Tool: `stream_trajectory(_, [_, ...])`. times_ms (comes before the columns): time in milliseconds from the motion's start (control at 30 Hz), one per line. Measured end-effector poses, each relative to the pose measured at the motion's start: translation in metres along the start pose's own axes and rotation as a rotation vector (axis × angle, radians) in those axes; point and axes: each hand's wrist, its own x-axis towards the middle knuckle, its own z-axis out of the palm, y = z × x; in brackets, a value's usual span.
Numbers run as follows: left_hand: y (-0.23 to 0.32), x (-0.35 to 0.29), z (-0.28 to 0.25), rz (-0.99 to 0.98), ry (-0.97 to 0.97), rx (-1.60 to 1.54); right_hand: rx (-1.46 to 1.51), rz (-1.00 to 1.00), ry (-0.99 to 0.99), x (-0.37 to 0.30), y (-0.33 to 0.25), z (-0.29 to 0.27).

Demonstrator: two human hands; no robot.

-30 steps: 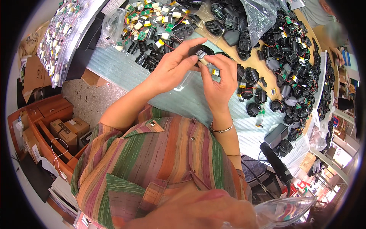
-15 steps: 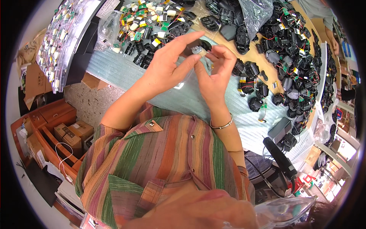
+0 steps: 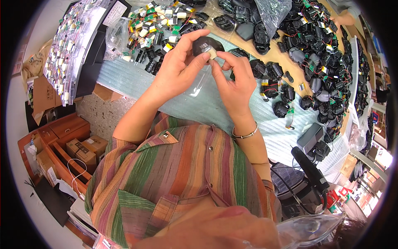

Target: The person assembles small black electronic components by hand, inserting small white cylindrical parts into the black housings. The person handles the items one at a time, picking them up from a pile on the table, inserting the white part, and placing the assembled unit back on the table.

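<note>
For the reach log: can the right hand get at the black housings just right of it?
Probably yes: the black housings lie beside the right hand, nothing visible between; but it's busy at a small pale part.

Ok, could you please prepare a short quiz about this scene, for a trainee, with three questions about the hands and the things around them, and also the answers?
1. On which of the person's own sides, left or right, is the silver-coloured bangle worn?
2. True or false: the left hand and the right hand come together at a small pale part.
3. Which colour are the small circuit boards beyond the left hand?
A) Purple
B) Green
C) Orange

Key: 1. Right. 2. True. 3. B.
</note>
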Motion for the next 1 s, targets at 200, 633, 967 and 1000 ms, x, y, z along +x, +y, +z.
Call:
stream_trajectory(200, [0.008, -0.003, 0.003, -0.001, 0.025, 0.209, -0.07, -0.088, 0.045, 0.0, 0.003, 0.003])
stream_trajectory(633, [-0.022, 0.0, 0.002, 0.085, 0.105, 0.03, 0.005, 0.087, -0.146, -0.003, 0.001, 0.006])
stream_trajectory(967, [-0.025, 0.027, -0.057, 0.073, 0.09, -0.198, 0.132, 0.215, -0.391, -0.003, -0.013, 0.005])
stream_trajectory(1000, [-0.024, 0.029, -0.057, 0.069, 0.105, -0.246, 0.076, 0.17, -0.467, -0.005, -0.013, 0.01])
